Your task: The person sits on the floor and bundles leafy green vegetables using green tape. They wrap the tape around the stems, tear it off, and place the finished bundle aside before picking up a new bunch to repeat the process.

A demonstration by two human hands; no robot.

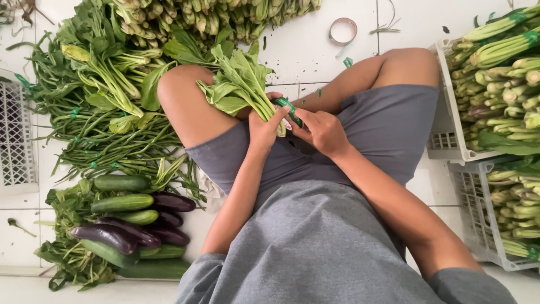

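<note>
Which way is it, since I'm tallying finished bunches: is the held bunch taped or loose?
Being taped: green tape circles the bunch of greens stems, between left hand and right hand.

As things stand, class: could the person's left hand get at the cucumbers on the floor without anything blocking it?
Probably yes. The cucumbers lie in the open beside the left thigh, uncovered. But the left hand now grips the leafy bunch, so it would need to let go first.
</note>
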